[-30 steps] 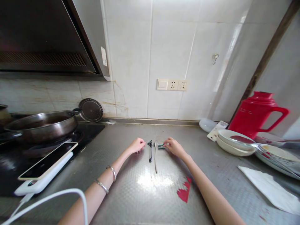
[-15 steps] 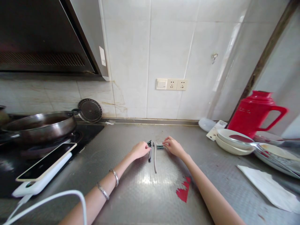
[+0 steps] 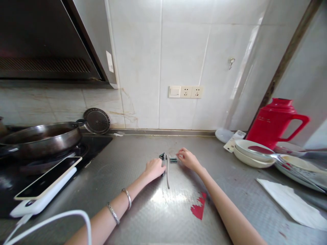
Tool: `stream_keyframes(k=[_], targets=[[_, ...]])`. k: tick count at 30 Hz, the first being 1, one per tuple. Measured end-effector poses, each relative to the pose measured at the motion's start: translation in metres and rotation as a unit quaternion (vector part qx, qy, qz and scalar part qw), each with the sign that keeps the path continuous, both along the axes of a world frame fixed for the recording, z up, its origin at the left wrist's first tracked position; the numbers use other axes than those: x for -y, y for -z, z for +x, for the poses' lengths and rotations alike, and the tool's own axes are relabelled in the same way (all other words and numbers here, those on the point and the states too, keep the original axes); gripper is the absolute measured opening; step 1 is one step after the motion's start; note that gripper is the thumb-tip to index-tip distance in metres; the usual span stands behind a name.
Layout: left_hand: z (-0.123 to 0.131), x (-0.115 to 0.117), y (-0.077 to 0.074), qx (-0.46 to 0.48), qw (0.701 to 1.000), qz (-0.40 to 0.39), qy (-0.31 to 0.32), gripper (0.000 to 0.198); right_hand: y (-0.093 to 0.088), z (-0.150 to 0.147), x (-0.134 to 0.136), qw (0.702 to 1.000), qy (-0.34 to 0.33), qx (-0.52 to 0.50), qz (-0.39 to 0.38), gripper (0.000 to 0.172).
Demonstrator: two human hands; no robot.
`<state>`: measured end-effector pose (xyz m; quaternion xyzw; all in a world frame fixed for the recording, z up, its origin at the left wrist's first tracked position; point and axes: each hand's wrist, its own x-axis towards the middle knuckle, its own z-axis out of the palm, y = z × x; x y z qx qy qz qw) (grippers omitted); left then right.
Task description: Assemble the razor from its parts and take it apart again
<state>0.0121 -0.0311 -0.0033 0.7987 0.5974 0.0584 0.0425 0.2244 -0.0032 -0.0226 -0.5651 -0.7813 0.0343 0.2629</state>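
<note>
My left hand (image 3: 154, 168) is closed around the handle of a slim black razor-like tool (image 3: 161, 156), whose wider head sticks out beyond the fingers; most of the handle is hidden. Just to its right, a thin light-grey stick (image 3: 168, 173) lies lengthwise on the metal counter. Beside the stick's far end is a small dark-green piece (image 3: 173, 160), too small to make out exactly. My right hand (image 3: 188, 159) rests at the right of this piece with fingers bent and slightly apart, fingertips close to it. Nothing shows between them.
A torn red scrap (image 3: 198, 207) lies between my forearms. To the left are a pan (image 3: 48, 137) on the stove, a phone (image 3: 48, 178) on a white power bank, and a white cable (image 3: 74, 212). Bowls (image 3: 251, 160), a red thermos (image 3: 273, 122) and a white napkin (image 3: 291, 204) stand or lie right.
My left hand has slid a little toward me along the black tool, so its head shows more and its lower handle less. My right hand has barely moved. The view has shifted slightly.
</note>
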Motion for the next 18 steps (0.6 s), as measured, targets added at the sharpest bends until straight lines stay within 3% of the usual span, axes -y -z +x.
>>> stream_keyframes(k=[7, 11, 14, 18], targets=[[0.000, -0.002, 0.001, 0.038, 0.999, 0.002, -0.020, 0.029, -0.002, -0.005, 0.001, 0.999, 0.014, -0.039, -0.003, 0.025], [-0.003, -0.007, 0.000, 0.092, 0.995, 0.026, -0.036, 0.029, -0.002, -0.019, -0.002, 0.986, 0.019, -0.167, 0.003, 0.028], [-0.002, -0.009, -0.001, 0.134, 0.989, 0.056, -0.029, 0.031, -0.007, -0.037, -0.002, 0.940, 0.025, -0.337, -0.058, 0.036], [0.002, -0.005, -0.003, 0.160, 0.984, 0.078, -0.021, 0.032, -0.017, -0.058, 0.008, 0.827, 0.007, -0.532, -0.183, 0.039]])
